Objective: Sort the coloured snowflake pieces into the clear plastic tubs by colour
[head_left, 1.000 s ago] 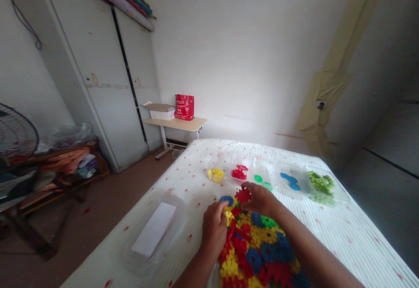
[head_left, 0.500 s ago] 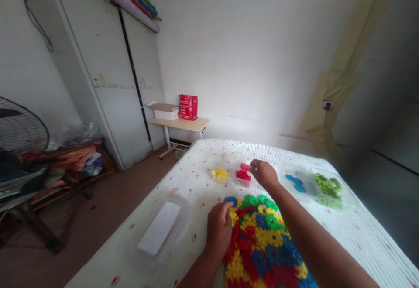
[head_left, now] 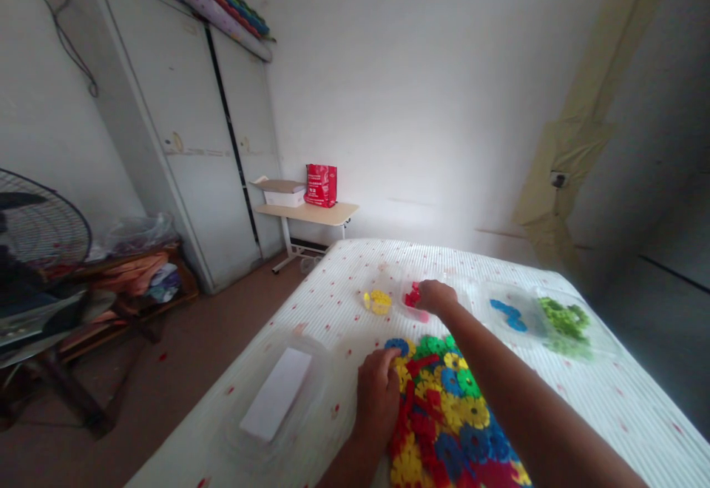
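A mixed pile of notched flower-shaped plastic discs [head_left: 444, 407], red, yellow, blue and green, lies in front of me. At its left edge my left hand [head_left: 379, 384] rests with fingers loosely bent, its fingertips close to a blue disc [head_left: 396, 344]; no grip on it shows. My right hand [head_left: 438, 298] reaches over the pile to a small clear container [head_left: 417, 315]. Its fingers are drawn together at the red pieces [head_left: 411, 296] inside, and they hide whatever they hold. To its left, another small clear tub holds yellow pieces [head_left: 380, 301].
Clear containers with blue pieces [head_left: 508, 316] and green pieces [head_left: 564, 318] stand at the right. A white rectangular block [head_left: 276, 393] sits on a clear lid at the left. Beyond the covered table [head_left: 444, 253] are a small desk [head_left: 322, 213], a cabinet [head_left: 194, 177] and a fan [head_left: 44, 222].
My right hand has moved down to the red pieces, covering part of their container. My left hand stays by the blue disc. The whole view has shifted slightly.
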Motion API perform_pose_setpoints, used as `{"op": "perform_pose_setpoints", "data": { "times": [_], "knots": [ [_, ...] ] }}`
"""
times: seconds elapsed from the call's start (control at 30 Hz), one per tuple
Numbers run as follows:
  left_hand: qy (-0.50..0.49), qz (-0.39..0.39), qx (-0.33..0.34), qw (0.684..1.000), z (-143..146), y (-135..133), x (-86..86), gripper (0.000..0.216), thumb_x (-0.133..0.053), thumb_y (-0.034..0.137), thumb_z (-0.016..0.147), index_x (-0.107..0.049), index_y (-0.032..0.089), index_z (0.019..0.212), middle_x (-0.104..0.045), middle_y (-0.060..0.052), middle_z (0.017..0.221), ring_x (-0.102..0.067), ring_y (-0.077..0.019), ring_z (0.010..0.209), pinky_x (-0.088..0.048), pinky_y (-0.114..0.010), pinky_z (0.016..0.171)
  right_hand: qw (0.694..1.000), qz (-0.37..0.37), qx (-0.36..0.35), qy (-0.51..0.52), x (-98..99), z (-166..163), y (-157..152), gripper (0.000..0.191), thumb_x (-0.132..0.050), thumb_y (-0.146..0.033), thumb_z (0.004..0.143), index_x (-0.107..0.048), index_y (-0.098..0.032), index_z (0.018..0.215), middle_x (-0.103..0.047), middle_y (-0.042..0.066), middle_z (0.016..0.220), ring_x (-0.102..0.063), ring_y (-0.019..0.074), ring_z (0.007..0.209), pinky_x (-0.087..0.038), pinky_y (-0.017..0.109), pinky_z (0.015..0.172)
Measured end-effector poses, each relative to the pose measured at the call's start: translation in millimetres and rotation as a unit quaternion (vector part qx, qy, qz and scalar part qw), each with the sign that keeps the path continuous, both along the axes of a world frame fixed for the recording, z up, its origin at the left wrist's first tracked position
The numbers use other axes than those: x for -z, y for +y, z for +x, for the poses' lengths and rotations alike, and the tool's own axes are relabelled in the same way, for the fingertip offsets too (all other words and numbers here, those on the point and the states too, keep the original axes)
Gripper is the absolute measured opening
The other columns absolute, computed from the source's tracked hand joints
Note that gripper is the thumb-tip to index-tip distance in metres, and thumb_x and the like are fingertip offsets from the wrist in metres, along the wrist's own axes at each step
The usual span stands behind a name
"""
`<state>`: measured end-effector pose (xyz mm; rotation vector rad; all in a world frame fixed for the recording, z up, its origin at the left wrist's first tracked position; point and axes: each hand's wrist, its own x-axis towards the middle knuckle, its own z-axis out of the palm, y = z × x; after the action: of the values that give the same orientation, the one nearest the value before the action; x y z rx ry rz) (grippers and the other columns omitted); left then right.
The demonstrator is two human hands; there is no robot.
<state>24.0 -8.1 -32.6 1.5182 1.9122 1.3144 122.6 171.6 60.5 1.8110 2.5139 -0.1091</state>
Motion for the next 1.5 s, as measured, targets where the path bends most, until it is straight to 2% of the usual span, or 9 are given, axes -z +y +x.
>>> {"op": "perform_pose_setpoints", "data": {
  "times": [0.23,0.57,0.67,0.8,0.93,1.1,1.2,1.37,1.5],
  "knots": [
    [0.006,0.001,0.005,1.0,0.6,-0.3,-2.7,0.039,-0.037,0.011,0.076,-0.064,0.019,0.102,-0.066,-0.004,0.105,-0.056,-0.0176,0.101,-0.04,-0.033,0.094,0.999,0.023,0.035,0.007,-12.6,5.1,1.8,0.033,-0.052,-0.028,0.079,-0.062,-0.016,0.109,-0.064,0.016,0.108,-0.062,0.0248,0.099,-0.048,0.031,0.073],
    [-0.002,0.011,0.006,1.0,-0.6,0.1,-0.8,0.039,-0.038,0.011,0.075,-0.064,0.02,0.101,-0.067,-0.004,0.104,-0.056,-0.0181,0.101,-0.041,-0.033,0.094,0.996,0.047,0.069,0.022,-23.8,11.9,-9.2,0.038,-0.05,-0.039,0.081,-0.062,-0.012,0.106,-0.065,0.02,0.104,-0.063,0.0279,0.094,-0.047,0.034,0.07],
    [-0.003,0.018,0.006,1.0,-0.4,0.1,-0.1,0.039,-0.038,0.01,0.074,-0.064,0.02,0.101,-0.067,-0.004,0.104,-0.057,-0.0183,0.101,-0.042,-0.034,0.093,0.997,0.064,0.03,0.038,-30.8,14.0,-21.7,0.037,-0.042,-0.035,0.086,-0.061,-0.012,0.106,-0.064,0.02,0.104,-0.063,0.0278,0.093,-0.046,0.034,0.07],
    [-0.012,0.019,0.003,1.0,0.3,0.0,-1.7,0.039,-0.04,0.009,0.073,-0.065,0.021,0.1,-0.067,-0.004,0.104,-0.057,-0.0183,0.1,-0.042,-0.033,0.093,0.994,0.025,-0.093,0.058,-36.6,26.0,-44.9,0.022,-0.048,-0.021,0.08,-0.067,-0.019,0.091,-0.07,0.007,0.091,-0.064,0.0173,0.082,-0.043,0.024,0.068],
    [-0.011,0.019,0.012,1.0,-0.2,-0.5,-4.4,0.04,-0.039,0.009,0.073,-0.064,0.02,0.101,-0.068,-0.005,0.103,-0.058,-0.018,0.1,-0.043,-0.034,0.094,0.979,-0.035,-0.196,0.052,-23.2,38.4,-72.4,0.021,-0.058,-0.012,0.069,-0.07,-0.025,0.082,-0.071,-0.001,0.083,-0.063,0.0124,0.078,-0.04,0.018,0.066],
    [-0.012,0.029,0.013,0.999,-2.3,0.1,-4.2,0.038,-0.039,0.008,0.073,-0.065,0.019,0.099,-0.069,-0.005,0.101,-0.059,-0.0173,0.099,-0.044,-0.033,0.093,0.978,-0.039,-0.205,0.013,9.5,41.5,-92.9,0.021,-0.056,-0.013,0.071,-0.069,-0.021,0.086,-0.069,0.006,0.092,-0.063,0.0185,0.081,-0.039,0.023,0.063],
    [-0.013,0.037,0.008,0.999,-3.2,1.3,-1.7,0.039,-0.04,0.006,0.071,-0.065,0.019,0.098,-0.069,-0.006,0.101,-0.06,-0.0171,0.099,-0.044,-0.033,0.093,0.98,-0.027,-0.198,0.002,20.8,42.6,-95.2,0.02,-0.05,-0.014,0.075,-0.066,-0.018,0.087,-0.067,0.009,0.094,-0.062,0.0203,0.083,-0.038,0.025,0.063],
    [-0.022,0.04,0.01,0.999,-4.2,2.1,0.3,0.04,-0.04,0.006,0.072,-0.065,0.02,0.099,-0.069,-0.004,0.103,-0.059,-0.0164,0.1,-0.044,-0.032,0.094,0.984,-0.008,-0.178,0.011,17.5,45.4,-96.2,0.024,-0.047,-0.014,0.074,-0.061,-0.017,0.094,-0.068,0.008,0.087,-0.061,0.0192,0.08,-0.035,0.024,0.062],
    [-0.032,0.031,0.009,0.999,-4.6,2.0,0.5,0.04,-0.039,0.007,0.073,-0.064,0.019,0.103,-0.068,-0.006,0.105,-0.059,-0.0172,0.102,-0.043,-0.034,0.096,0.975,-0.015,-0.219,0.036,12.3,40.1,-105.5,0.042,-0.052,-0.015,0.07,-0.056,-0.023,0.111,-0.068,0.004,0.096,-0.062,0.0183,0.083,-0.037,0.023,0.064]
  ]
}}
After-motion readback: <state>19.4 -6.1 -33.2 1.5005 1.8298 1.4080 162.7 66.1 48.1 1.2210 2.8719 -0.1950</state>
